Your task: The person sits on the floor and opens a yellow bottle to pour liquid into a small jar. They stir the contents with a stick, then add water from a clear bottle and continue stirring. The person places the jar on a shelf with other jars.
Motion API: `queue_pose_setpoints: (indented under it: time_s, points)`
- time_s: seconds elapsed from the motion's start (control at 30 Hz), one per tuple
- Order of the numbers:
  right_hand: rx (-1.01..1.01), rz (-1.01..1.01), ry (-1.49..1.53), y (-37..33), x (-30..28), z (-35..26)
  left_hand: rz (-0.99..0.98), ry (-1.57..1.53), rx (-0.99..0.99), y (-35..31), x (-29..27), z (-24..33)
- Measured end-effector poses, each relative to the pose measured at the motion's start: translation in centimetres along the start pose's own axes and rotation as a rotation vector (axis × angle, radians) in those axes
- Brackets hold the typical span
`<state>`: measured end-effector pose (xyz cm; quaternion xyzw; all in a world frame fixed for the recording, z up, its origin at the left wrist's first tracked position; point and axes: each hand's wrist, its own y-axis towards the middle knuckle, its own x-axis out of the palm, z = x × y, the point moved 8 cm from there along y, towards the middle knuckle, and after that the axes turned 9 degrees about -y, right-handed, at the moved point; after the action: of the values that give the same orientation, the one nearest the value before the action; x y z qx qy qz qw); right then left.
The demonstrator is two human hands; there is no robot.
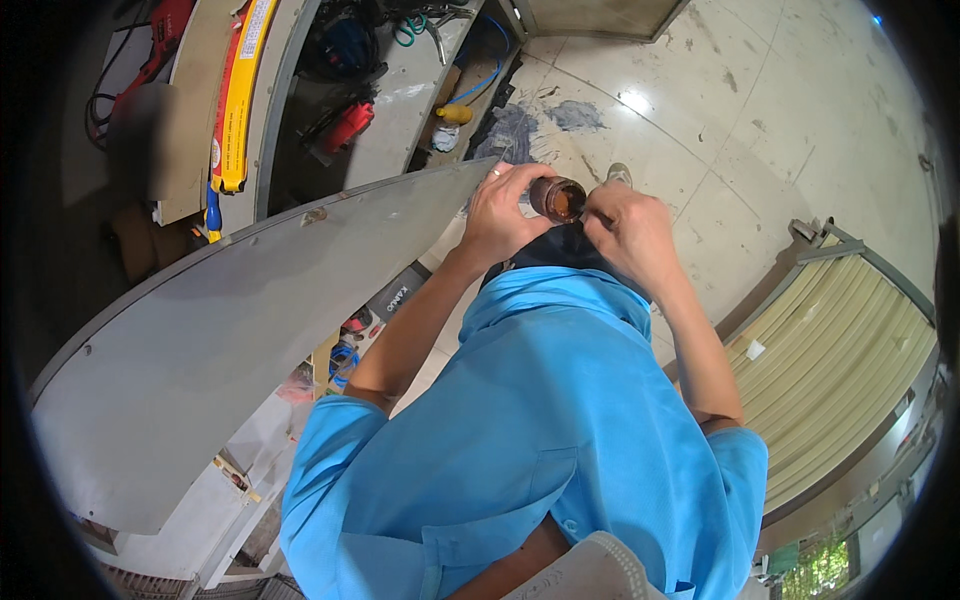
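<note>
A small brown glass jar [558,201] with a round mouth is gripped between the thumb and fingers of my left hand [500,212]. Its mouth faces right, and brownish content or glass shows inside. Beside the rim, my right hand [634,228] is closed, fingertips bent together next to the jar. Whatever those fingers hold, if anything, is hidden from this view. Both hands are in front of my waist, above the floor.
A grey cabinet door [270,285] stands open along my left. Cabinet shelves hold a long yellow box [240,110], a red-handled tool [350,125], teal-handled scissors [409,31] and a yellow item [454,114]. A ribbed beige panel [850,360] is on my right; tiled floor [720,130] lies ahead.
</note>
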<state>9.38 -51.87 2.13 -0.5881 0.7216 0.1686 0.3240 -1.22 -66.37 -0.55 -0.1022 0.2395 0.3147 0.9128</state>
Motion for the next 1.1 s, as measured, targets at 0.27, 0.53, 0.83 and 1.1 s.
queue_pose_setpoints:
  time_s: [0.27,0.53,0.83,1.1]
  points:
    - [-0.031,-0.084,-0.196,1.8,1.0,-0.5,0.073,0.012,-0.085,-0.7,0.1,-2.9]
    - [0.339,0.012,0.272,12.5,11.0,14.5,0.266,-0.032,-0.394,-5.0,1.8,-14.8]
    - [0.004,-0.217,-0.074,35.5,57.1,26.2,0.425,-0.060,-0.831,-13.7,11.7,-31.9]
    - [-0.233,0.001,-0.017,45.2,72.4,24.0,0.597,-0.352,-0.901,-16.8,16.6,-36.8]
